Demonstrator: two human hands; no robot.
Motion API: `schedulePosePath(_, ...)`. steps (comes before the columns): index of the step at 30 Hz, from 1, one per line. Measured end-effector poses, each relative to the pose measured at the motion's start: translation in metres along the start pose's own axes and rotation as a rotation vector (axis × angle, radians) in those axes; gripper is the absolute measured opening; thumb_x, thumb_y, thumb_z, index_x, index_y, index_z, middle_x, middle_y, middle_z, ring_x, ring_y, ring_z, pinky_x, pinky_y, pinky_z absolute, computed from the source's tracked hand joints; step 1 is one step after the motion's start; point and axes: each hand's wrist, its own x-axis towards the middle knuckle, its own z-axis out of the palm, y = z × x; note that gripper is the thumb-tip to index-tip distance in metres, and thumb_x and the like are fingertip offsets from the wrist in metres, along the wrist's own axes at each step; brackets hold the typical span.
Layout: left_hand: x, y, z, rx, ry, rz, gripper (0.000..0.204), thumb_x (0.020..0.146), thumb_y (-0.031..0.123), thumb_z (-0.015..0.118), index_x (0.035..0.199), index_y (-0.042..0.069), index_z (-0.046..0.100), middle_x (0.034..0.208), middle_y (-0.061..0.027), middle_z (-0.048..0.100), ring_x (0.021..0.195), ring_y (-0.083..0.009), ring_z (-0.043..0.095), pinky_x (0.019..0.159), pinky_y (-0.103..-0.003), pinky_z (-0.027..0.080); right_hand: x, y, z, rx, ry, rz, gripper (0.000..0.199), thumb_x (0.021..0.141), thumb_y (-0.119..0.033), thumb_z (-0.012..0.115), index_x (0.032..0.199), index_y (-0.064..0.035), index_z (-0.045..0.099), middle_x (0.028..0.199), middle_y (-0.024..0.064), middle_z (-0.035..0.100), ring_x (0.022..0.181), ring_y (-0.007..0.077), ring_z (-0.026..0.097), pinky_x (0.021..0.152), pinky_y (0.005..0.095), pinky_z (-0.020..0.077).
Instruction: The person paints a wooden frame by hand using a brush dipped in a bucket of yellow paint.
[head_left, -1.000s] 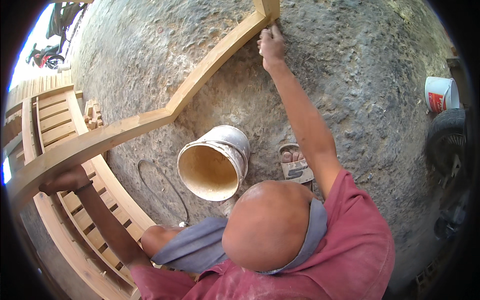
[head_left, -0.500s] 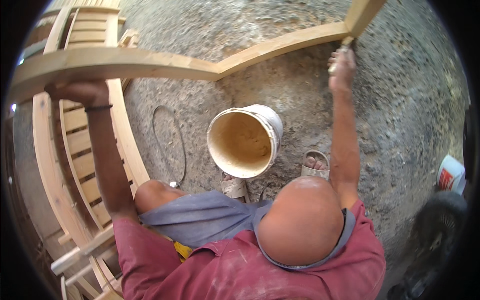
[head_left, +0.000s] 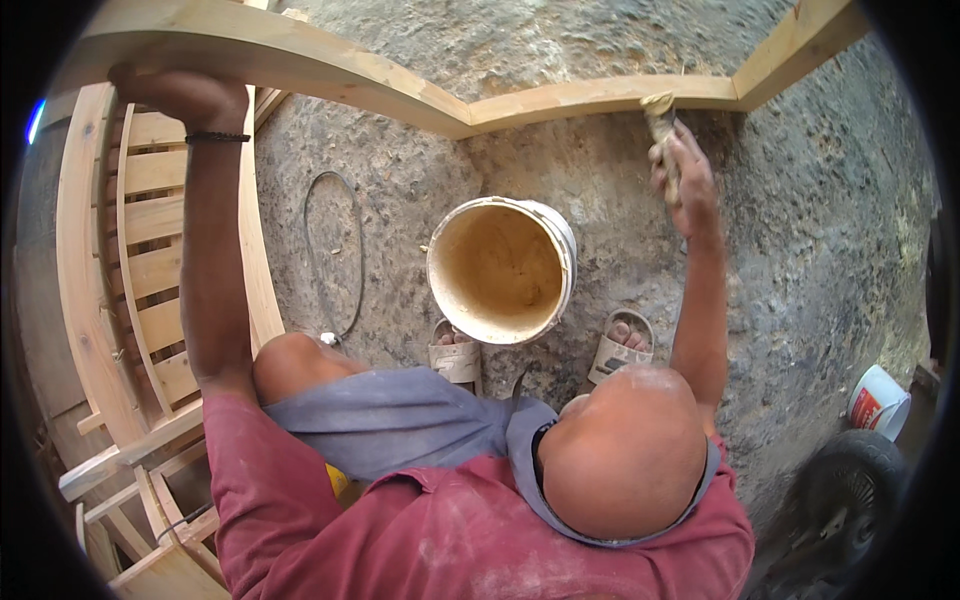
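Observation:
My left hand (head_left: 190, 97) supports a long pale wooden frame (head_left: 300, 50) from its near side; its fingers are partly hidden by the wood. Angled joints link this frame's beams across the upper part of the view. In my right hand (head_left: 686, 182) is a paintbrush (head_left: 662, 125), gripped by the handle, its tip coated in tan paste. That tip is at the near edge of the frame's middle beam (head_left: 600, 97); whether it touches, I cannot tell. Between my feet and the frame stands a white bucket (head_left: 562, 232) with tan paste inside, its mouth tilted toward me.
Slatted wooden frames (head_left: 85, 260) are piled along my left. A thin cable (head_left: 362, 250) loops on the rough floor (head_left: 400, 170) beside the bucket. To the right are a white and red container (head_left: 880, 402) and a black wheel (head_left: 860, 490).
My right hand has drawn the brush left and nearer, away from the right-hand joint of the frame. The left hand still supports the wood, and the whole view has shifted slightly.

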Motion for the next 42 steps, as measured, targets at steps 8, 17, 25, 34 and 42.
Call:
schedulePosePath(8, -0.005, 0.016, 0.004, -0.075, 0.001, -0.128, 0.053, 0.093, 0.052, 0.034, 0.126, 0.012, 0.044, 0.121, -0.0033, 0.048, 0.117, -0.0179, 0.046, 0.099, -0.036, 0.039, -0.072, 0.009, 0.066, 0.020, -0.211, 0.096, 0.026, 0.100, -0.023, 0.042, 0.114, -0.0040, 0.053, 0.077, 0.0036, 0.059, 0.056, 0.0074, 0.049, 0.049, 0.0204, 0.0393)
schedulePosePath(17, -0.004, 0.018, 0.007, -0.066, 0.027, -0.167, 0.058, 0.092, 0.060, 0.035, 0.130, 0.017, 0.041, 0.126, -0.0011, 0.045, 0.119, -0.0162, 0.044, 0.101, -0.035, 0.039, -0.119, 0.019, 0.057, -0.216, -0.112, 0.110, 0.030, 0.100, -0.022, 0.044, 0.121, -0.0017, 0.052, 0.079, 0.0006, 0.058, 0.059, 0.0049, 0.050, 0.051, 0.0192, 0.0412)
schedulePosePath(25, -0.006, 0.025, 0.012, -0.082, 0.023, -0.141, 0.065, 0.097, 0.060, 0.028, 0.142, 0.013, 0.026, 0.136, -0.0068, 0.037, 0.127, -0.0205, 0.038, 0.107, -0.035, 0.036, -0.121, 0.014, 0.064, -0.189, -0.173, 0.029, 0.035, 0.100, -0.018, 0.043, 0.129, -0.0003, 0.052, 0.082, 0.0011, 0.058, 0.061, 0.0049, 0.049, 0.055, 0.0202, 0.0410)
schedulePosePath(34, -0.008, 0.021, 0.013, -0.102, 0.093, -0.215, 0.068, 0.094, 0.065, 0.027, 0.139, 0.014, 0.032, 0.133, -0.0043, 0.037, 0.127, -0.0184, 0.037, 0.107, -0.036, 0.033, 0.031, -0.005, 0.188, -0.714, -0.462, -0.653, 0.042, 0.093, -0.016, 0.055, 0.135, -0.0166, 0.052, 0.107, 0.0153, 0.065, 0.098, 0.0285, 0.062, 0.087, 0.0403, 0.0492)
schedulePosePath(42, -0.005, 0.009, 0.005, -0.036, 0.092, -0.124, 0.067, 0.093, 0.064, 0.029, 0.137, 0.014, 0.034, 0.129, -0.0029, 0.039, 0.125, -0.0161, 0.038, 0.106, -0.035, 0.035, 0.114, 0.034, 0.252, -0.715, -0.513, -0.745, 0.037, 0.090, -0.009, 0.059, 0.126, -0.0185, 0.061, 0.107, 0.0120, 0.066, 0.095, 0.0228, 0.062, 0.084, 0.0342, 0.0534)
